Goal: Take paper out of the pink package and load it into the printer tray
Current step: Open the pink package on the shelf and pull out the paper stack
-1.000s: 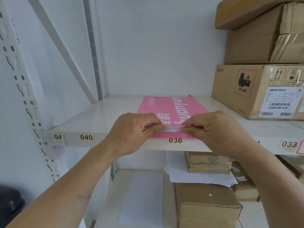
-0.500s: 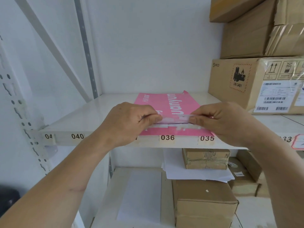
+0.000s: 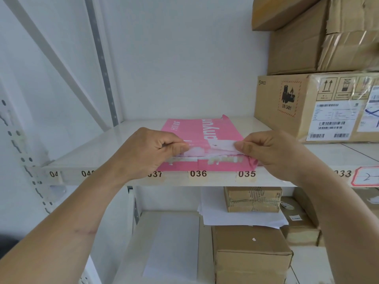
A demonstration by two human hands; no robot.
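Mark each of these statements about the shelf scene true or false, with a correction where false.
1. The pink package lies flat on the shelf above labels 036 and 035. True.
2. Only the left hand touches the package. False: the right hand also pinches the flap at its near end.
3. A printer tray stands beside the package. False: no printer or tray is in view.
4. The PICO cardboard box sits on the same shelf, right of the package. True.
5. Loose white sheets lie on the lower shelf under a small box. True.
6. A stack of paper is already fully out of the package. False: the flap is only being peeled open.
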